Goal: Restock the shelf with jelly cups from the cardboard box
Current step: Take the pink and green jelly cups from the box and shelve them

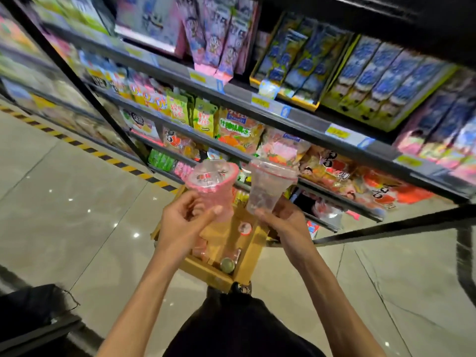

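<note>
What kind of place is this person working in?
Probably a shop's snack aisle: shelves packed with bagged sweets, yellow price tags on the shelf edges, and an open cardboard box on the floor.

My left hand [184, 222] grips pink jelly cup [212, 186], lid tilted toward me. My right hand [282, 221] grips clear jelly cup [269, 185] by base, just beside first. Both above open cardboard box [219, 256] on tiled floor [77, 202]. Shelf [257, 99] ahead, packed with colourful snack bags [239, 131].
</note>
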